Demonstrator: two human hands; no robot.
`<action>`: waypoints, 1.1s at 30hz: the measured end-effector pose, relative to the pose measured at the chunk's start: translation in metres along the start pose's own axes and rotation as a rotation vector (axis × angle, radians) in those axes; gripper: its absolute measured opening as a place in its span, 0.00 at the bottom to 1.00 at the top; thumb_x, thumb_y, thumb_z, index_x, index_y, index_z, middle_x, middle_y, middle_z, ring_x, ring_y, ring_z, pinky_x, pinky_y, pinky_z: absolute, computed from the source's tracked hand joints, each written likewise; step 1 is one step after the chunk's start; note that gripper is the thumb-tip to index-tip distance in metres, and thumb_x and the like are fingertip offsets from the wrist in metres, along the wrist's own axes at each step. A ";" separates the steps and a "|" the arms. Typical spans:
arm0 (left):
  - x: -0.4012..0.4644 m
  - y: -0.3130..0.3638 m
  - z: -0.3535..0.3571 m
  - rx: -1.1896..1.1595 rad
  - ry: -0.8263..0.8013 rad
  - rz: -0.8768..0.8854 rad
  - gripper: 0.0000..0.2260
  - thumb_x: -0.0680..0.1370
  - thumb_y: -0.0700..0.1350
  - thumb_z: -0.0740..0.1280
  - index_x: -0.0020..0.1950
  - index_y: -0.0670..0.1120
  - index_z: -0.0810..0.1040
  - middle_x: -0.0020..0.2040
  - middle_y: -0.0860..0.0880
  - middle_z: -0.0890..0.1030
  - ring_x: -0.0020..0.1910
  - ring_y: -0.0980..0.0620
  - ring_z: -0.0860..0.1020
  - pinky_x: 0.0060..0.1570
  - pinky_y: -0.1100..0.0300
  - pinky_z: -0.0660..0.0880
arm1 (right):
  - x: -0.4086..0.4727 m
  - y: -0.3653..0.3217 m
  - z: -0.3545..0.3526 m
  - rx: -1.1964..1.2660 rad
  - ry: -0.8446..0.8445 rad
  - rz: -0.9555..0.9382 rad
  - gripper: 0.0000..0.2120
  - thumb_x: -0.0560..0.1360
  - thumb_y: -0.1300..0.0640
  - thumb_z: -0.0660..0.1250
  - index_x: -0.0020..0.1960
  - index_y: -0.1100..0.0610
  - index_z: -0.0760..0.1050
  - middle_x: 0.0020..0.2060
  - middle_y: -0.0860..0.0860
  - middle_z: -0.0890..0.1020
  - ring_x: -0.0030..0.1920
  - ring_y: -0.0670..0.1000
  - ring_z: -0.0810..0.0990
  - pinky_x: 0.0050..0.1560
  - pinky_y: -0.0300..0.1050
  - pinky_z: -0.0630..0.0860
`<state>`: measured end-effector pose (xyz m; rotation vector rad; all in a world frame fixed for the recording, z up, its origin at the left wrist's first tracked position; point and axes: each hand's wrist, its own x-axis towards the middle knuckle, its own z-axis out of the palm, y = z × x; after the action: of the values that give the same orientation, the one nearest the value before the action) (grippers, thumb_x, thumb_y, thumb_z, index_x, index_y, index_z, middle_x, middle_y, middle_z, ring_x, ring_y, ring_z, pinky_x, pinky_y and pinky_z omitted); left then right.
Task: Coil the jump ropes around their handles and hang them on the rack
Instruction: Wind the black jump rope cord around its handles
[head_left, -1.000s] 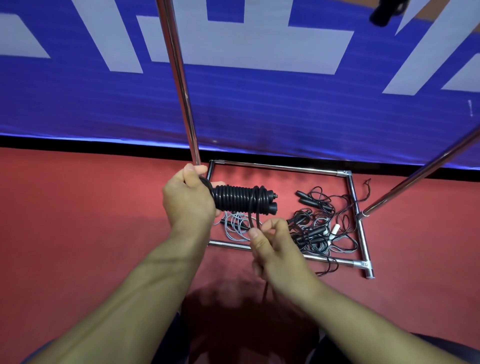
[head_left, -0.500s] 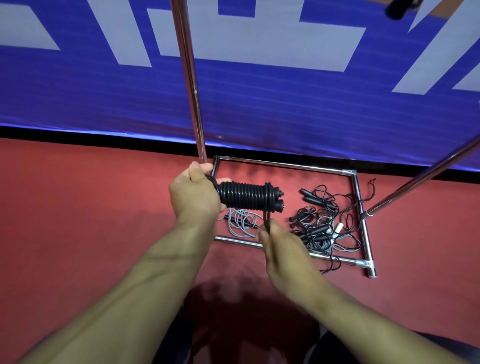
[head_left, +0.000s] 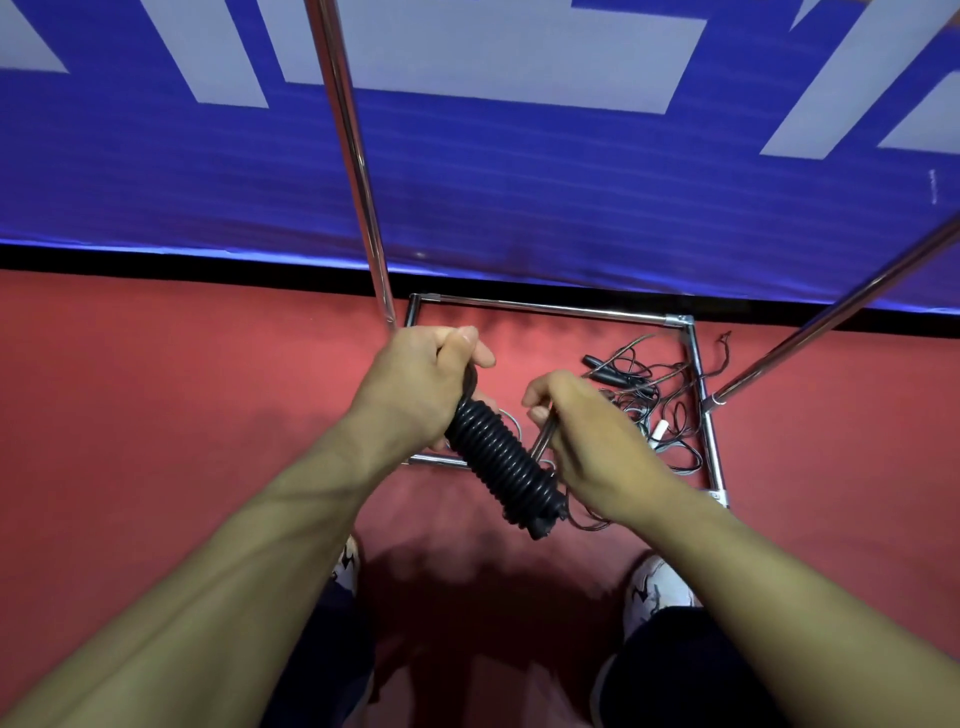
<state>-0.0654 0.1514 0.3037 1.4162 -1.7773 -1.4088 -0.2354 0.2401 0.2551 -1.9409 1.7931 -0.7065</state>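
A black jump rope (head_left: 501, 460) is wound in tight coils around its handles. My left hand (head_left: 415, 387) grips the upper end of the bundle, which slants down to the right. My right hand (head_left: 587, 441) pinches the loose rope strand beside the coils. A chrome rack (head_left: 358, 171) rises in front of me, and its base frame (head_left: 550, 310) lies on the red floor. Inside that frame sits a tangle of loose black and grey jump ropes (head_left: 649, 400), partly hidden behind my right hand.
A blue banner with white shapes (head_left: 519, 156) hangs behind the rack. A second chrome pole (head_left: 841, 322) slants up to the right. My two shoes (head_left: 657, 592) stand on the red floor below my arms.
The coiled bundle has tipped from lying level to slanting down toward me. My right hand has risen from below the bundle to beside it, still on the strand. The view tilted down.
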 end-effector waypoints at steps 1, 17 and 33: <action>0.002 -0.003 -0.001 0.043 0.004 0.018 0.16 0.85 0.48 0.58 0.41 0.49 0.79 0.24 0.54 0.75 0.26 0.47 0.80 0.20 0.62 0.66 | 0.000 0.001 -0.002 -0.025 0.035 0.004 0.03 0.80 0.59 0.61 0.54 0.54 0.70 0.45 0.44 0.71 0.46 0.47 0.69 0.49 0.41 0.67; 0.015 -0.018 0.009 0.014 0.494 -0.050 0.16 0.81 0.53 0.55 0.38 0.54 0.77 0.23 0.55 0.78 0.38 0.44 0.84 0.48 0.45 0.80 | -0.018 -0.047 0.025 -0.210 0.237 -0.078 0.04 0.71 0.56 0.66 0.46 0.53 0.75 0.38 0.49 0.78 0.32 0.57 0.79 0.25 0.50 0.75; 0.015 -0.008 0.003 -0.437 0.604 -0.264 0.15 0.86 0.49 0.55 0.42 0.51 0.75 0.32 0.49 0.82 0.20 0.58 0.76 0.18 0.67 0.68 | -0.022 -0.053 0.040 0.243 0.267 0.014 0.15 0.78 0.62 0.66 0.62 0.48 0.74 0.47 0.34 0.72 0.42 0.36 0.72 0.46 0.28 0.67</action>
<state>-0.0703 0.1396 0.2922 1.6334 -0.8740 -1.2102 -0.1697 0.2657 0.2533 -1.7374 1.7704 -1.1671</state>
